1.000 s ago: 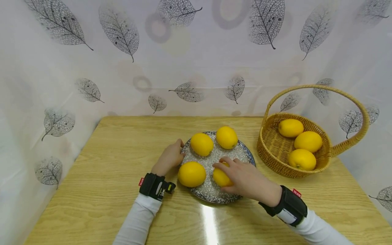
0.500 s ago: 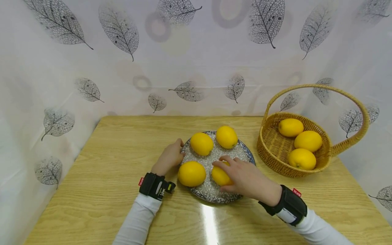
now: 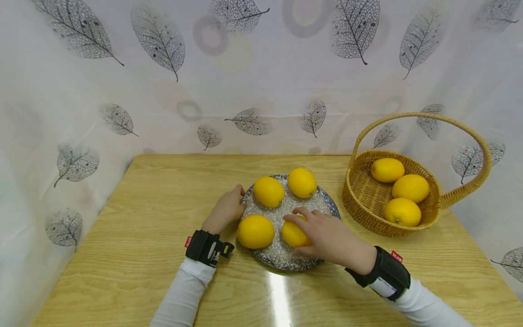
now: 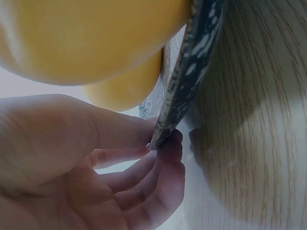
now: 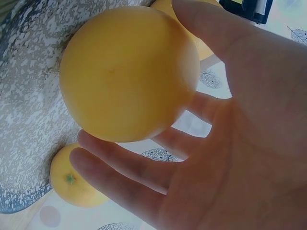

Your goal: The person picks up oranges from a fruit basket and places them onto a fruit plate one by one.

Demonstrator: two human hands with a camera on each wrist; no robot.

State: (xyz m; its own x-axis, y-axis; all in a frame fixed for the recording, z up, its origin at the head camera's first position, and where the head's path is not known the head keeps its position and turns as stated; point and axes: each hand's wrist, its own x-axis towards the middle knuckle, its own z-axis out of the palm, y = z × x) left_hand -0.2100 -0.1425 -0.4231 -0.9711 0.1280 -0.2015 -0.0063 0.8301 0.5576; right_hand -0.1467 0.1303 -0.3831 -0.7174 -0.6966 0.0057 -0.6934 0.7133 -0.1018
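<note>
Table — lemon in right grip

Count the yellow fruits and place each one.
7. On the speckled plate: back-left fruit, back-right fruit, front-left fruit, and front-right fruit in the right hand. In the wicker basket: rear fruit, middle fruit and front fruit.

White sleeves meet 2 black wristbands (red-tagged).

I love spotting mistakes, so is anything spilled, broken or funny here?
No, nothing stands out: the plate looks whole where it shows, the basket stands upright, the lemons look undamaged, and I see no spills.
</note>
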